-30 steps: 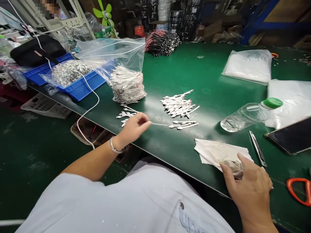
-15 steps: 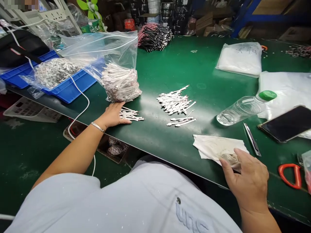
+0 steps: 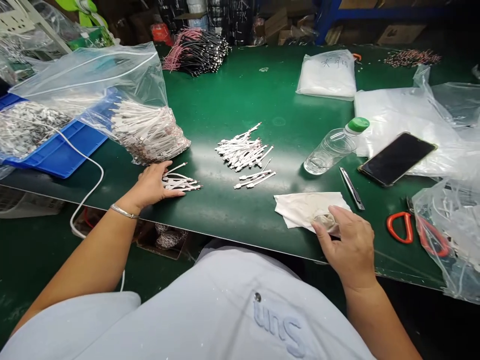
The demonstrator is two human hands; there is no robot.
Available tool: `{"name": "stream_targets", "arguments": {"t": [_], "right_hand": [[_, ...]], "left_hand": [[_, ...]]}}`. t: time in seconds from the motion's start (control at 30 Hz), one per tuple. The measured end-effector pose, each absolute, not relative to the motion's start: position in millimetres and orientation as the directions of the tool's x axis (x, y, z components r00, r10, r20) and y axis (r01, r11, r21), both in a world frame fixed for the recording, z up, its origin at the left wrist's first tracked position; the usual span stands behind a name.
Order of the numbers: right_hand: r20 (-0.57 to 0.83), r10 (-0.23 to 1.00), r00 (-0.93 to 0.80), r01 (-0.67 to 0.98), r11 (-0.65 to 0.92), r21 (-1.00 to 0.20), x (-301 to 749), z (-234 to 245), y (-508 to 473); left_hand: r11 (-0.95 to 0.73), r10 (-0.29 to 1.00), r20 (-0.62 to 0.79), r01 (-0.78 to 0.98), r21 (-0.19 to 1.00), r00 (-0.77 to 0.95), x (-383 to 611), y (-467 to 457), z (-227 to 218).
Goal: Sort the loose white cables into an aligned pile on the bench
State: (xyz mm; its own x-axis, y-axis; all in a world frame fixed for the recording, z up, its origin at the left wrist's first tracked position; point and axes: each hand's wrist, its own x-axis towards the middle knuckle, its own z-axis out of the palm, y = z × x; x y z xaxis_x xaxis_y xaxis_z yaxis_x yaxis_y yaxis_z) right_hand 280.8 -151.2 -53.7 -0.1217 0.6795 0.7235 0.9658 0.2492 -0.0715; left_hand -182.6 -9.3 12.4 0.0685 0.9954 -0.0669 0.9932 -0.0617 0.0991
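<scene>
My left hand (image 3: 152, 187) lies flat on the green mat, its fingertips against a small bunch of white cables with flat connectors (image 3: 180, 181). My right hand (image 3: 347, 245) grips a gathered fold of a crumpled white cloth (image 3: 300, 210) at the mat's front edge. Between the hands sit a larger loose pile of the same white cables (image 3: 243, 152) and several cables apart from it (image 3: 255, 178). A transparent zip bag (image 3: 148, 135) packed with white cables lies beyond my left hand, not touching it.
A blue tray (image 3: 56, 155) stands at the far left. On the right lie a water bottle with a green cap (image 3: 332, 147), a phone (image 3: 397, 159), a metal tool (image 3: 351, 188), orange-handled scissors (image 3: 399, 227) and plastic bags (image 3: 446, 225). Black-and-pink cables (image 3: 197, 52) lie behind.
My left hand has gone from pinching a single cable to lying flat beside the small bunch, now gathered together. The view has turned right, bringing a plastic bag into view at lower right.
</scene>
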Motion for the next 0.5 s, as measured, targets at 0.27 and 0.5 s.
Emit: {"name": "stream_targets", "arguments": {"t": [0.27,0.5], "right_hand": [[0.734,0.673,-0.090,0.964,0.245,-0.107,279.5,-54.1,-150.8],[0.741,0.670,-0.052,0.966,0.222,-0.133,278.9,-54.3,-151.4]], "left_hand": [[-0.375,0.913,0.006,0.835,0.402,0.407,-77.4,-9.3,21.2],[-0.332,0.942,-0.028,0.939,0.092,0.336,13.3,75.2,34.3]]}}
